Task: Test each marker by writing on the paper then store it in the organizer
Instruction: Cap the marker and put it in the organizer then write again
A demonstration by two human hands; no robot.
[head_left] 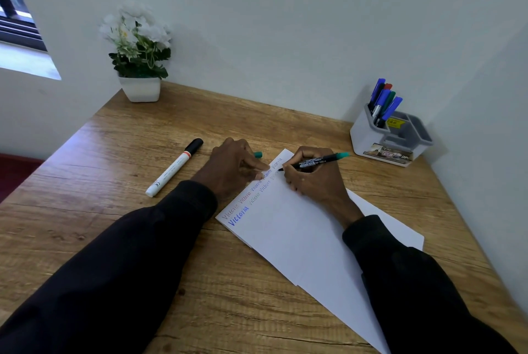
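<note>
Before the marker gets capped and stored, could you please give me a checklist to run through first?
1. Black marker with teal end gripped by the right hand, tip on the white paper sheet: ok.
2. This marker's test writing legible: cannot tell, the writing at the tip is faint.
3. Small teal cap within reach: ok; it shows just past the left hand. Held or lying there: cannot tell.
4. Left fingers pressing the paper steady: ok.
5. Grey and white desk organizer has free compartments: ok.
6. White marker with black cap stored: not ok, it lies on the wooden table.
</note>
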